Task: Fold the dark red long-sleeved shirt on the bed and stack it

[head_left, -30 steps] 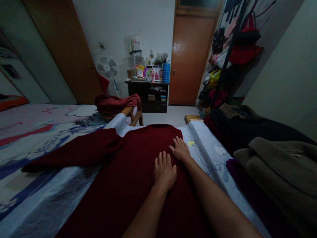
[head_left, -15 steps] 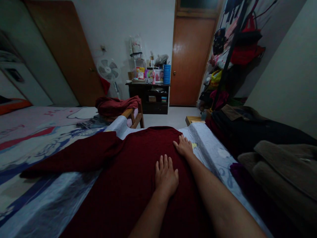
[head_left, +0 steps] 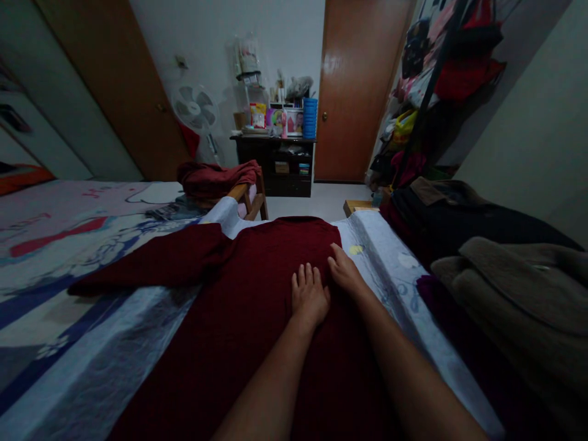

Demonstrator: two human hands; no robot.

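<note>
A dark red long-sleeved top (head_left: 257, 318) lies spread out in front of me, its collar at the far end. One sleeve (head_left: 160, 260) stretches out to the left; the other sleeve is not visible. My left hand (head_left: 310, 296) rests palm down on the body of the top, fingers extended. Beyond it to the right, my right hand (head_left: 345, 271) is at the top's right edge, below the shoulder. It is turned on its side, with thumb and forefinger apart. Its other fingers are hidden.
A pale blue patterned sheet (head_left: 376, 269) lies under the top. Folded clothes, among them a grey-brown fleecy garment (head_left: 509, 294), are piled at right. Left are a patterned bedspread (head_left: 92, 245) and a reddish cloth (head_left: 215, 180) over a wooden rail (head_left: 239, 193).
My right hand has turned from flat with spread fingers onto its side at the top's edge. My left hand stays flat on the top. The view has tilted down.
</note>
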